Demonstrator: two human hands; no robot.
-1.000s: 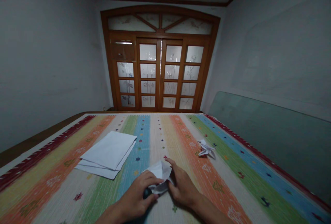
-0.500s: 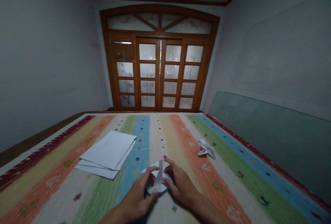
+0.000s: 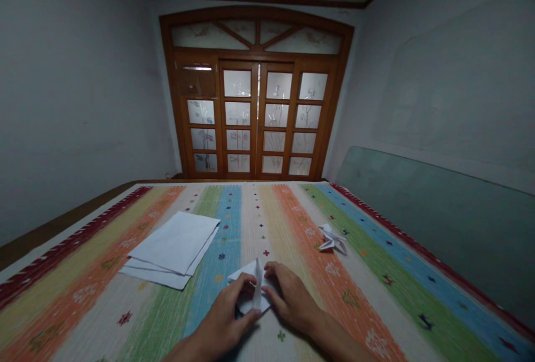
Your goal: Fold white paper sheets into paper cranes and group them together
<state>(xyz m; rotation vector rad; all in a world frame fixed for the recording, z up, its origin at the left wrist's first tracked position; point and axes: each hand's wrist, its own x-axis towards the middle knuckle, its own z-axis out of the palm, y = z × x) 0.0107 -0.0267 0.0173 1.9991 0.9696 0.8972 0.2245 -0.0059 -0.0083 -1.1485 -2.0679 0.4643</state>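
A partly folded piece of white paper [image 3: 258, 289] lies on the striped cloth between my hands, one flap standing up along its middle. My left hand [image 3: 229, 309] curls around its left side, thumb at the lower edge and fingers at the flap. On the other side, my right hand [image 3: 288, 298] has bent fingers and thumb on the paper's right part. Fingers cover some of its edges. Farther right rests a folded white paper figure [image 3: 332, 239] with several points, touched by neither hand.
A few white sheets [image 3: 175, 242] lie stacked unevenly at the left. The striped tablecloth [image 3: 154, 317] covers the table. A pale green padded panel [image 3: 418, 189] runs along the right side, and wooden glazed doors [image 3: 256, 122] stand beyond the far edge.
The flap, which leaned to the left, now stands more upright between my hands. My left fingers have drawn slightly down and curled more. The sheets and the paper figure stay put.
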